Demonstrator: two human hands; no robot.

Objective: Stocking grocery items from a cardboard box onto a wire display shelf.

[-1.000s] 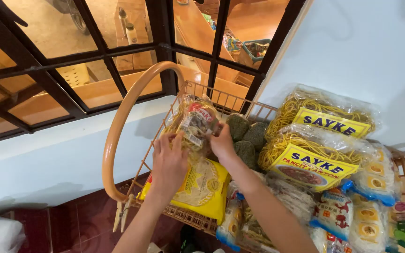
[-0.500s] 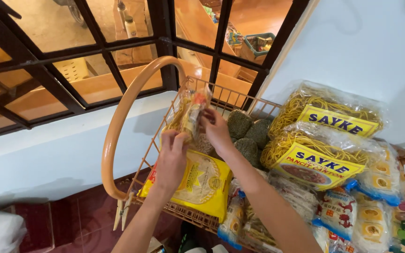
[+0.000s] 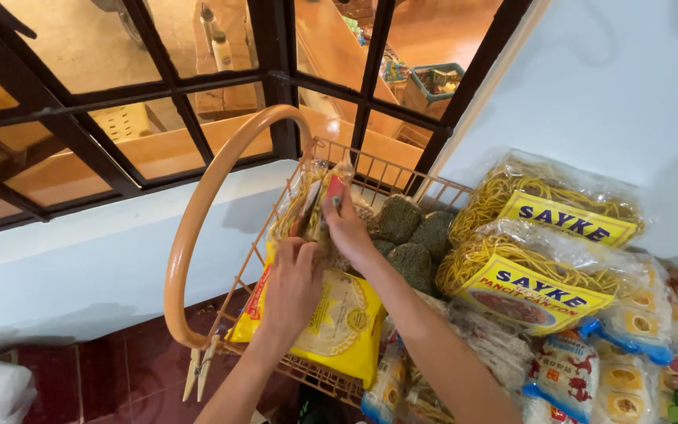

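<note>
Our right fingers (image 3: 337, 206) close around a clear noodle pack (image 3: 311, 206) standing upright at the basket's (image 3: 237, 290) far corner, our left hand (image 3: 292, 286) steadying it from below. We judge it nearly placed, not yet released, beside the yellow pack (image 3: 347, 330) and green blocks (image 3: 410, 243).

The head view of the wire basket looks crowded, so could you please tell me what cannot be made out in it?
- Clear noodle packet: its lower part is covered by the left hand and right hand.
- Yellow packet: its upper left is hidden under the left hand.
- Wire basket: its floor is buried under packets.
- Packets at lower right: cut off by the frame edge.
</note>
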